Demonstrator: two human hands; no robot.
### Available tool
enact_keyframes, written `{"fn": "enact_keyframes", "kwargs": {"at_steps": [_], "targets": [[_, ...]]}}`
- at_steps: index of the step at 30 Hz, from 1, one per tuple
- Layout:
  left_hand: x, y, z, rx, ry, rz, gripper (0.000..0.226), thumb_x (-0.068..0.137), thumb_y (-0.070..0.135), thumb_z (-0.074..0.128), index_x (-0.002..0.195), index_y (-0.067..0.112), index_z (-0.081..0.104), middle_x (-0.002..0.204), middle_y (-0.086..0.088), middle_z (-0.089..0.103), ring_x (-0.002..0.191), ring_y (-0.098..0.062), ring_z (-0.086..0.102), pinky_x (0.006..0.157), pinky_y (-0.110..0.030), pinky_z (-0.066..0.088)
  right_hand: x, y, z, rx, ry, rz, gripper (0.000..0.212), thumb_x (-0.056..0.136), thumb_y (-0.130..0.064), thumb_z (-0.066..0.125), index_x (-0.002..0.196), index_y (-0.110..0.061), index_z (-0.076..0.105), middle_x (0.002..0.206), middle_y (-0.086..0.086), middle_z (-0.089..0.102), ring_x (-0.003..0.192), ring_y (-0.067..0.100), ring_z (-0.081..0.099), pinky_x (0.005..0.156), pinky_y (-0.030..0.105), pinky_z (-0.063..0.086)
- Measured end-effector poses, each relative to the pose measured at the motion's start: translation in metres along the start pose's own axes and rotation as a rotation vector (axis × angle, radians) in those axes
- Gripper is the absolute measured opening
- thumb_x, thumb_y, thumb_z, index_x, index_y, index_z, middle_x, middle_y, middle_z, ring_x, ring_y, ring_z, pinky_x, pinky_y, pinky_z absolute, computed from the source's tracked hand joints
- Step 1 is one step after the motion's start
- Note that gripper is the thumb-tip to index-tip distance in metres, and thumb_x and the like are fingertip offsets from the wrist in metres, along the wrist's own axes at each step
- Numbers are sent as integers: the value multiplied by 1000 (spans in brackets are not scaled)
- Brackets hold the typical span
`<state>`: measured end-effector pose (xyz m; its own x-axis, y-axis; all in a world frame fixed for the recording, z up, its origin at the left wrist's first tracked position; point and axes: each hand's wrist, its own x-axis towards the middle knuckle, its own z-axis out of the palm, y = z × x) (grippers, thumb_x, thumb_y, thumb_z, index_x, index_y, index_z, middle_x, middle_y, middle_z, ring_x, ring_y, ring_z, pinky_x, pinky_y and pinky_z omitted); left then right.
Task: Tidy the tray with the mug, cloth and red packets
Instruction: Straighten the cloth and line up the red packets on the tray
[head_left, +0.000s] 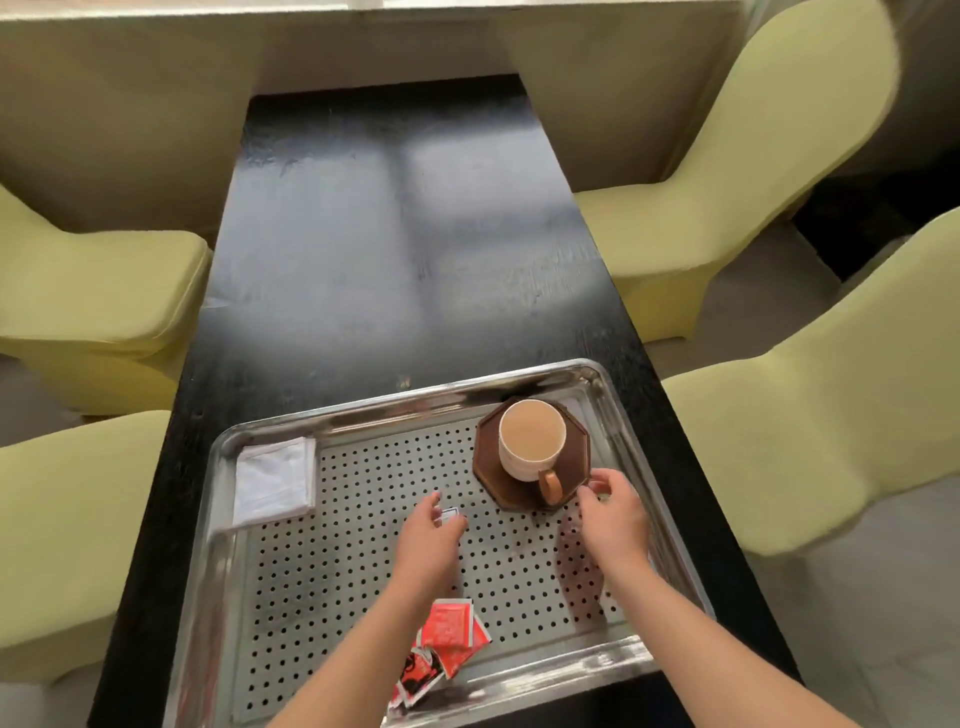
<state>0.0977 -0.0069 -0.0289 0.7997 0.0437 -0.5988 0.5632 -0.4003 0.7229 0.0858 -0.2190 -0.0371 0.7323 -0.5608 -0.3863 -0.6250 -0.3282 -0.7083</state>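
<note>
Looking down a long black table (395, 234) flanked by pale green chairs (779, 156) and glaring with daylight. Working over a perforated steel tray (223, 452) sitting at the near end.

Pinching a small packet (451, 514) between thumb and fingers of the left hand (431, 540), just above the tray's middle. Probably gathering it toward the others, though too blurred to be sure what it is.

Reaching with the right hand (615, 512) to the near right edge of the brown octagonal saucer (485, 462), curling the fingers there. Not possible to tell whether gripping it or stopping just short. Likely squaring the saucer rather than taking the handle, so sparing a spill from the mug (531, 441), nearly full of milky tea and standing upright in the far right corner.

Noting the white cloth (275, 480) lying folded flat in the far left corner, away from any drips. Noting the red packets (449, 631) lying in a loose overlapping heap by the near rim, partly under the left forearm, evidently awaiting straightening.

Finding no readable writing: only white and black markings on the red wrappers, too small to make out.
</note>
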Motion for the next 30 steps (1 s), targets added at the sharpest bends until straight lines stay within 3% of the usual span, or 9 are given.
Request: {"fn": "enact_keyframes", "kwargs": {"at_steps": [5, 9, 12, 16, 20, 23, 25, 27, 30], "targets": [[32, 43, 26, -124, 5, -84, 65, 95, 15, 53, 154, 21, 30, 155, -4, 39, 133, -22, 46, 108, -44, 40, 26, -3, 2, -62, -84, 65, 46, 99, -22, 56, 144, -18, 49, 139, 6, 53, 116, 22, 58, 99, 43, 51], [45, 50, 35, -152, 14, -134, 66, 93, 7, 51, 154, 18, 30, 152, -5, 44, 132, -24, 47, 111, -46, 39, 32, 0, 2, -18, -105, 95, 44, 99, -16, 54, 143, -18, 50, 141, 6, 52, 116, 22, 60, 98, 45, 53], [47, 47, 43, -174, 0, -158, 59, 90, 0, 50, 147, 13, 41, 139, -4, 56, 122, -21, 55, 103, -42, 46, 35, 4, -1, 56, -120, 101, 45, 98, -10, 51, 143, -18, 51, 141, 5, 54, 119, 22, 59, 100, 47, 53], [45, 43, 55, -165, 3, -83, 38, 84, -7, 49, 108, 18, 64, 98, 4, 70, 82, -8, 63, 61, -20, 46, 38, 6, -7, 66, -116, 84, 44, 98, -11, 54, 141, -20, 53, 137, 3, 57, 117, 21, 60, 99, 46, 53], [42, 49, 60, -179, -18, -63, 40, 83, -7, 51, 105, 22, 66, 96, -4, 72, 83, -18, 63, 72, -33, 51, 39, 9, -11, 77, -102, 80, 45, 98, -8, 49, 140, -21, 53, 139, 2, 56, 121, 21, 58, 101, 47, 52], [42, 49, 60, -211, -7, -85, 39, 82, -7, 51, 103, 25, 61, 93, 4, 71, 84, -14, 64, 69, -30, 49, 38, 10, -13, 71, -101, 75, 45, 98, -7, 49, 141, -23, 52, 141, 1, 55, 124, 19, 56, 103, 47, 51], [41, 51, 59, -235, 1, -95, 44, 83, -6, 53, 112, 27, 55, 93, 12, 66, 85, -8, 61, 67, -27, 45, 37, 10, -14, 80, -90, 75, 46, 98, -8, 48, 141, -23, 52, 141, 1, 56, 123, 19, 57, 102, 47, 52], [39, 55, 60, -250, -21, -107, 59, 85, -5, 55, 139, 19, 49, 111, 8, 64, 100, -13, 61, 78, -27, 44, 37, 11, -15, 86, -64, 79, 46, 99, -8, 46, 141, -23, 51, 139, 0, 57, 119, 17, 58, 101, 45, 52], [37, 56, 65, -242, -50, -98, 56, 83, -7, 53, 133, 20, 55, 107, 6, 69, 98, -12, 63, 73, -27, 47, 36, 12, -19, 100, -31, 71, 42, 100, -9, 46, 139, -24, 54, 135, -1, 61, 112, 9, 55, 95, 35, 50]]}}
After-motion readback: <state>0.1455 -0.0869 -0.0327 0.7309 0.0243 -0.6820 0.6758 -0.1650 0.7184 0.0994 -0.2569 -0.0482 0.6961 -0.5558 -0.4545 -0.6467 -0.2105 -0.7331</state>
